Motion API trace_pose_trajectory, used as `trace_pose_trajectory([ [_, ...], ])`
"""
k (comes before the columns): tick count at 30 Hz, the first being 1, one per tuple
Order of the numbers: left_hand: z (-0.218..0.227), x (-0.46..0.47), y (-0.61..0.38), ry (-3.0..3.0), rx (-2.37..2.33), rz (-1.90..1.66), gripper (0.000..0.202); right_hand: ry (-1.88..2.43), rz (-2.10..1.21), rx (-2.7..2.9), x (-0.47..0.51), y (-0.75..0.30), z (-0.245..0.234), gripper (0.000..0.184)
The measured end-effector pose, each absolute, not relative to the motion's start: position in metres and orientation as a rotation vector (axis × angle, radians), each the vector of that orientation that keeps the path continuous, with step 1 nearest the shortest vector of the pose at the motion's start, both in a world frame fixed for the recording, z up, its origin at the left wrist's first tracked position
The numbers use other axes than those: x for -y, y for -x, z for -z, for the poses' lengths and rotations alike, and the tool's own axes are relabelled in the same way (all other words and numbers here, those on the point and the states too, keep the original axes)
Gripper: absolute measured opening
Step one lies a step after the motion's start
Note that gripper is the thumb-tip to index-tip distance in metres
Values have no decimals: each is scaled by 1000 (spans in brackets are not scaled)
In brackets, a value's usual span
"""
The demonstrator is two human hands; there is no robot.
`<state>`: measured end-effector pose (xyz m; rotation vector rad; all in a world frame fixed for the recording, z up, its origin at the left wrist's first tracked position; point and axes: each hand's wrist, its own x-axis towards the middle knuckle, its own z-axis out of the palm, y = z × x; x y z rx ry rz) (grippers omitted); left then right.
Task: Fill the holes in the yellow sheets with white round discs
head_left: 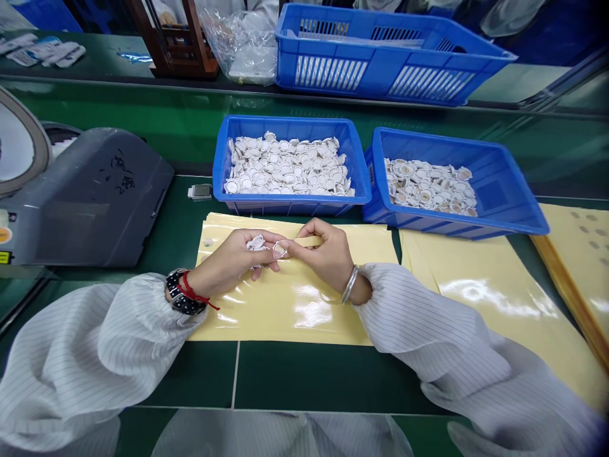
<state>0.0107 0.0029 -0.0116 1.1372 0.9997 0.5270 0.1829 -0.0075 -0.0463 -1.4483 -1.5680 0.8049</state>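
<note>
My left hand (238,257), palm turned up, cradles a small heap of white round pieces (257,243). One more white round piece (280,250) with a beige face is pinched at its fingertips. My right hand (328,254) meets it from the right, its thumb tip at that piece's edge. Between the right thumb and bent index finger runs what looks like a narrow yellow strip (310,242); its ends are hidden. Both hands are above a stack of glossy yellow sheets (285,320).
Behind the hands stands a blue bin (290,204) full of white round pieces; a second blue bin (457,225), partly filled, is to its right. A grey tape machine (90,197) stands left. More yellow sheets (495,298) lie right. A blue basket (380,70) sits on the shelf.
</note>
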Motion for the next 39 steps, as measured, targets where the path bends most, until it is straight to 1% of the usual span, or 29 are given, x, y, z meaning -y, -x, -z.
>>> trace_pose_trajectory([
  [5, 10, 3, -17, -1154, -1120, -588, 25, 1413, -706, 1527, 8, -182, 46, 32],
  [10, 10, 7, -20, -1173, -1141, -617, 20, 1376, -842, 1410, 6, -183, 45, 28],
  [14, 11, 8, -19, -1208, -1113, -608, 18, 1316, -864, 1476, 7, -183, 44, 26],
  [16, 11, 8, -18, -1226, -1109, -605, 19, 1292, -873, 1555, 8, -184, 43, 26],
  [20, 11, 8, -17, -1218, -1115, -598, 23, 1211, -847, 1793, 9, -186, 39, 34],
  [27, 9, 6, -17, -978, -1069, -682, 32, 1138, -792, 1880, 10, -184, 41, 20],
  [29, 9, 5, -16, -891, -1049, -695, 29, 1121, -774, 1877, 10, -183, 40, 18],
  [31, 11, 3, -14, -821, -1008, -703, 25, 1122, -695, 1843, 7, -186, 33, 17],
  [34, 14, 0, -12, -722, -926, -701, 27, 1242, -368, 1666, -3, -208, 6, 20],
  [36, 15, -2, -11, -681, -917, -693, 26, 1373, -73, 1515, -13, -235, -16, 29],
  [39, 12, -3, -11, -651, -934, -686, 20, 1687, 152, 1477, -22, -278, -45, 44],
])
